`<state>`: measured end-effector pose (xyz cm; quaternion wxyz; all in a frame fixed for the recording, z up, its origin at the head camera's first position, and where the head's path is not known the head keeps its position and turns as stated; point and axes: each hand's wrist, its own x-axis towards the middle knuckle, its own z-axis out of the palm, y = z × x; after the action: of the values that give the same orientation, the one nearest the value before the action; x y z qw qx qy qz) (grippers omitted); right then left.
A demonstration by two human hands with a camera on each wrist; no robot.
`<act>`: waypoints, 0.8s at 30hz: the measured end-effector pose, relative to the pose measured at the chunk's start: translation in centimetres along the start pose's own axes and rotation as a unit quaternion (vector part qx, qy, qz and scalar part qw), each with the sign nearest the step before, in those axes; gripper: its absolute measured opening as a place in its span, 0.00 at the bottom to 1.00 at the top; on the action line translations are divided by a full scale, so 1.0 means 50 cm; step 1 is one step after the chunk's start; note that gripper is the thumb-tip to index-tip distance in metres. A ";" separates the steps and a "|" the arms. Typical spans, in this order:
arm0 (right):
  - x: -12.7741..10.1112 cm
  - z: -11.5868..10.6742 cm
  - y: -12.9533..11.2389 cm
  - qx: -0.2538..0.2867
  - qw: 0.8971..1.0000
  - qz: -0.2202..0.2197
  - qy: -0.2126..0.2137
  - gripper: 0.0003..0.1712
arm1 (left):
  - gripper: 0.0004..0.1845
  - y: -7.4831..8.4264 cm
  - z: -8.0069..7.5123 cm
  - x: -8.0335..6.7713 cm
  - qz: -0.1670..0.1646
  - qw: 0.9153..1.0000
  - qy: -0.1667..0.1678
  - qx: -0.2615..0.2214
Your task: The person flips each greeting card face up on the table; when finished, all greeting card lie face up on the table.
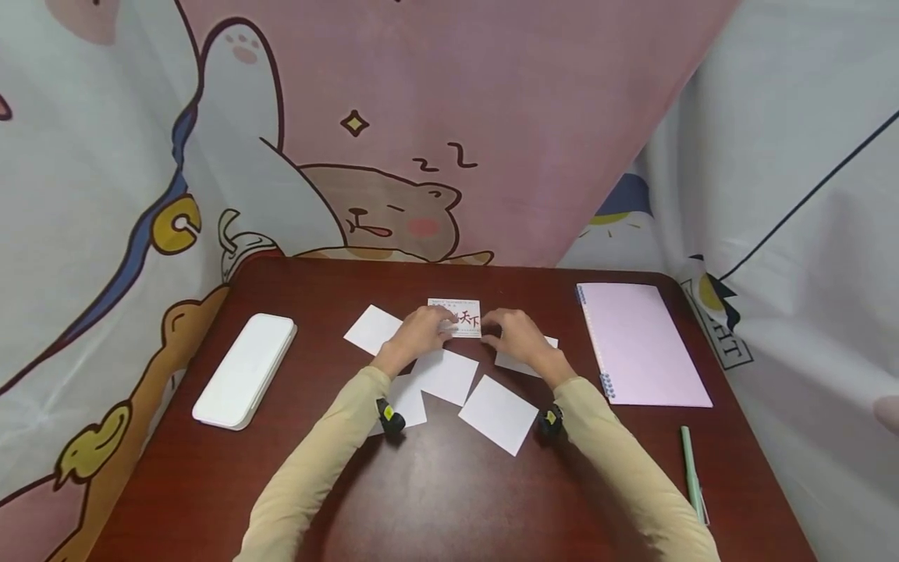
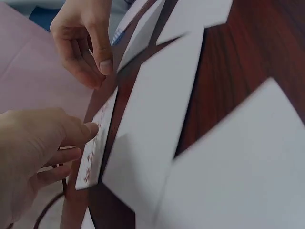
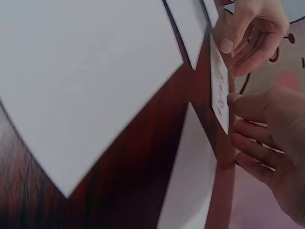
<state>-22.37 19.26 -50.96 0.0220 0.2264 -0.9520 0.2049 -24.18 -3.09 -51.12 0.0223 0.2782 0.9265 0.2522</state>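
Blank cards point(image 1: 445, 375) crowd the table point(image 1: 421, 499) beneath your wrists; a white case point(image 1: 244, 369) flanks left, a pink notebook point(image 1: 642, 343) right, with bare wood nearest you.

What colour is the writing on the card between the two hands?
Red and black characters on the white card, clearest in the head view.

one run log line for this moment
left hand: touching printed card | right hand: at card's right edge | blank white cards lie around | table: case, pink notebook, pen
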 end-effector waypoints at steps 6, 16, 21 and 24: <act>-0.029 -0.039 0.019 0.013 1.000 0.002 -0.006 0.26 | 0.23 0.039 0.013 0.022 0.018 0.999 -0.028 -0.007; -0.086 -0.085 0.063 -0.024 0.994 0.077 -0.076 0.44 | 0.38 0.127 0.049 0.059 0.031 0.993 -0.109 0.026; -0.106 -0.091 0.076 -0.045 0.986 0.115 -0.107 0.52 | 0.43 0.164 0.066 0.076 0.033 0.988 -0.143 0.058; -0.114 -0.089 0.083 -0.058 0.981 0.137 -0.127 0.56 | 0.45 0.176 0.076 0.086 0.027 0.985 -0.157 0.071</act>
<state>-19.33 26.81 -49.24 -0.1140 0.1163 -0.9793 0.1200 -22.68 7.22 -49.77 0.1408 0.3405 0.9192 0.1392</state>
